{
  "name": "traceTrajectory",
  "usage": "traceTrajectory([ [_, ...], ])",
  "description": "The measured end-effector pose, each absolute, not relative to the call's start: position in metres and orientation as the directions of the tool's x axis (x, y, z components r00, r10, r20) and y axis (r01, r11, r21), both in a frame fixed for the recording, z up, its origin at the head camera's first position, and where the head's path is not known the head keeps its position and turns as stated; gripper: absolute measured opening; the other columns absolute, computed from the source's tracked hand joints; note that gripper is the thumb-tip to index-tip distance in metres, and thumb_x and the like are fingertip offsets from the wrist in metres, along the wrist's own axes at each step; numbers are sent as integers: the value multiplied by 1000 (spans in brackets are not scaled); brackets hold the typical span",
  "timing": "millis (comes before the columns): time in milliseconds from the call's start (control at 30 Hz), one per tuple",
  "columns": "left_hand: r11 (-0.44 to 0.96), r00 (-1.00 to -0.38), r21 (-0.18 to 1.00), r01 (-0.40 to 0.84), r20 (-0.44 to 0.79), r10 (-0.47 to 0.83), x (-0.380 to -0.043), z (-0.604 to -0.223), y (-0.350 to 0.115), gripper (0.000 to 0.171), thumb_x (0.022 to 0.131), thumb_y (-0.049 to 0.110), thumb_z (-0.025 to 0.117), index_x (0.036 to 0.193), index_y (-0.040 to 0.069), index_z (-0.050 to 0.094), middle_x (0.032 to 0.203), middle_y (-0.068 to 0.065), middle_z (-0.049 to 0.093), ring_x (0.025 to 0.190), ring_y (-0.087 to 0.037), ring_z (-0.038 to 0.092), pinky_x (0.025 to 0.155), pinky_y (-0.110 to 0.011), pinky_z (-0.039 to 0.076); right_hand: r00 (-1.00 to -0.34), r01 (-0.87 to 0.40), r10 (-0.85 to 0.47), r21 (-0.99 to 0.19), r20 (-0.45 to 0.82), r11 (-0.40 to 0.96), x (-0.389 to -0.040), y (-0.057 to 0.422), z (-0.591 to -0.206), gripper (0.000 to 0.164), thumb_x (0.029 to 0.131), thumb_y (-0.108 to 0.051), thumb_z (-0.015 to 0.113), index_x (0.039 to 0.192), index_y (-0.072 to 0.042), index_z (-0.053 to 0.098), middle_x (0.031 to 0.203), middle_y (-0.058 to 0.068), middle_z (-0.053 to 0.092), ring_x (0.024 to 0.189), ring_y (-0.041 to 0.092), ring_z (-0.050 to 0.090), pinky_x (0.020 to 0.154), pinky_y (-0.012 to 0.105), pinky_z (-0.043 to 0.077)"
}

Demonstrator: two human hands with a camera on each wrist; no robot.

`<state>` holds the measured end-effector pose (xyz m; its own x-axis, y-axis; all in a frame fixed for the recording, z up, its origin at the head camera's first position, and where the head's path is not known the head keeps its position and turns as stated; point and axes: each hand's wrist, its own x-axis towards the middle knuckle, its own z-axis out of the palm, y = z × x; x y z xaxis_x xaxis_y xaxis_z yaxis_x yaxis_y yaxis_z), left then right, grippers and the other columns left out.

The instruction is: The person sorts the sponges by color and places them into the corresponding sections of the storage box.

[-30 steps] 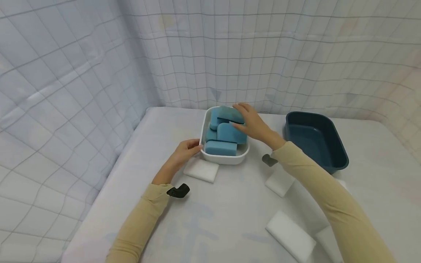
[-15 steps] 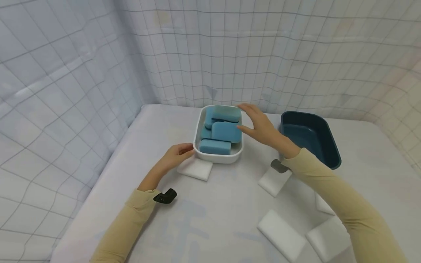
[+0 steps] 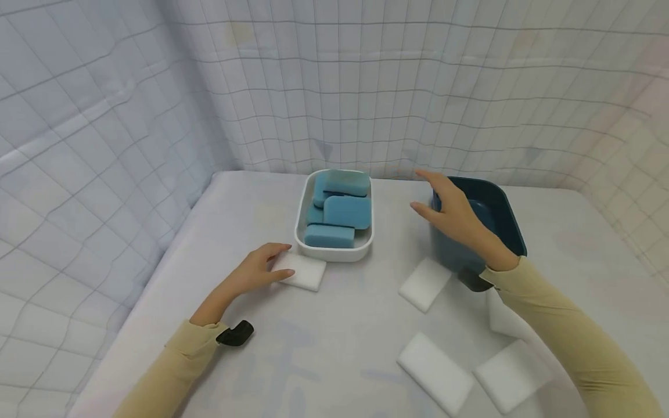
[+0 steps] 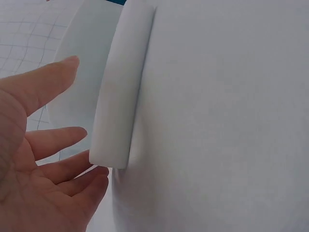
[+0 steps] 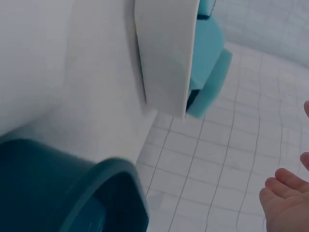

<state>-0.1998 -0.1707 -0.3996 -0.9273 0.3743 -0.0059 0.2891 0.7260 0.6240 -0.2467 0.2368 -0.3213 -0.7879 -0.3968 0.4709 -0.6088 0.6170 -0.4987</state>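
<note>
My left hand is beside a white sponge, its thumb and fingertips spread over the near left end. In the left wrist view the loosely bent fingers come right up to that sponge's lower end, without a grip round it. Just behind the sponge stands a white tub, with several light-blue sponges piled inside. My right hand hovers with nothing in it, thumb and fingers apart, overlapping the left side of a dark blue tub in the head view.
Several more white sponges lie scattered at the front right of the white-covered table, partly below the right forearm. Grid-patterned white cloth hangs behind the table and along its left side.
My right hand has drawn away from the light-blue sponges towards the dark blue tub. My left hand has left the white tub's rim and come down to the white sponge in front.
</note>
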Motion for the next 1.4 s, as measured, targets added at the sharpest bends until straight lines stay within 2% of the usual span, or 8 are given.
traceTrajectory([
  [67, 727, -917, 600, 332, 24, 399, -197, -399, -173, 65, 83, 27, 71, 136, 0, 45, 138, -23, 46, 128, -41, 45, 104, -53, 40, -795, -596, -351, -525, 495, 608, -243, 251, -322, 61, 90, -12, 62, 144, -4, 35, 147, 20, 38, 135, 37, 36, 111, 47, 34],
  [167, 719, -905, 588, 371, 54, 422, -193, -398, -176, 67, 81, 25, 73, 136, -1, 45, 138, -23, 46, 128, -41, 44, 104, -54, 40, -819, -560, -268, -605, 507, 566, -235, 274, -323, 58, 91, -8, 59, 143, -1, 34, 146, 22, 37, 135, 35, 36, 112, 25, 34],
  [300, 722, -896, 570, 393, 59, 441, -190, -398, -179, 69, 79, 23, 75, 135, -3, 45, 137, -25, 45, 128, -43, 42, 104, -56, 38, -877, -463, -139, -730, 461, 502, -224, 302, -326, 56, 95, -11, 53, 145, -3, 30, 147, 21, 35, 140, 20, 35, 106, 4, 30],
  [433, 734, -893, 547, 403, 60, 446, -191, -398, -182, 70, 79, 22, 75, 136, -3, 44, 139, -25, 43, 128, -43, 41, 103, -57, 38, -915, -358, -16, -792, 403, 495, -214, 330, -334, 56, 97, -18, 50, 147, -8, 28, 147, 15, 37, 134, 4, 39, 102, 3, 34],
  [700, 753, -902, 524, 398, 73, 426, -194, -397, -193, 68, 77, 11, 75, 135, -7, 43, 136, -27, 45, 126, -44, 43, 102, -57, 39, -948, -231, 49, -786, 314, 574, -200, 361, -362, 57, 97, -24, 49, 148, -9, 27, 148, 21, 35, 134, 1, 39, 97, -3, 32],
  [967, 776, -914, 491, 396, 127, 387, -193, -400, -207, 63, 76, 5, 75, 130, -8, 47, 130, -27, 49, 119, -44, 49, 97, -55, 44, -985, -150, -22, -778, 173, 610, -207, 361, -384, 65, 98, -33, 46, 149, -4, 18, 150, 28, 26, 138, 41, 27, 93, -7, 28],
  [1267, 767, -923, 521, 374, 132, 360, -188, -401, -211, 63, 74, 3, 76, 130, -8, 48, 129, -26, 50, 116, -42, 52, 95, -52, 48, -991, -127, -106, -776, 77, 618, -211, 356, -395, 72, 98, -34, 48, 151, -4, 9, 152, 29, 19, 137, 47, 23, 91, -8, 28],
  [1400, 769, -926, 522, 370, 137, 353, -188, -402, -212, 62, 74, 2, 75, 130, -8, 48, 129, -25, 51, 116, -41, 53, 95, -51, 48, -992, -94, -125, -746, 14, 659, -213, 354, -396, 76, 97, -38, 46, 151, -5, 4, 153, 29, 16, 138, 48, 23, 111, 22, 35],
])
